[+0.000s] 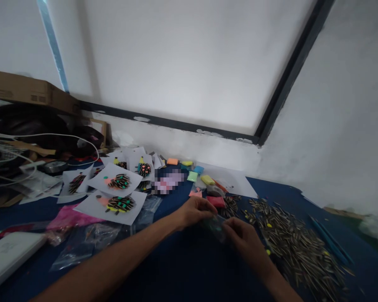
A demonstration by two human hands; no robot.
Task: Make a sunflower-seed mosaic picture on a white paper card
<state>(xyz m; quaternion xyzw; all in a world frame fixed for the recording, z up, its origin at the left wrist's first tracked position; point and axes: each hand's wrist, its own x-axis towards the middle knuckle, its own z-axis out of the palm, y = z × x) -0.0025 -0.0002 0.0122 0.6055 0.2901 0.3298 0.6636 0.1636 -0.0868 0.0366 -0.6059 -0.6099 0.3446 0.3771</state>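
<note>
Low over the blue tabletop, a small see-through plastic bag (219,230) with a bit of green in it is stretched between my two hands. My left hand (193,212) pinches its upper left edge between thumb and fingers. The fingers of my right hand (241,234) are closed on its right side. Just beyond my hands lies a red packet of modelling clay (216,202). A large heap of striped sunflower seeds (296,243), with a few yellow bits among them, spreads to the right of my right hand.
Several white cards (116,181) bearing hedgehog figures of seeds and coloured clay lie at the left. More clay packets (193,176) sit near the wall beside a white sheet (239,182). Plastic bags (78,243), a white box-like object (12,256) and blue tweezers (330,241) lie around.
</note>
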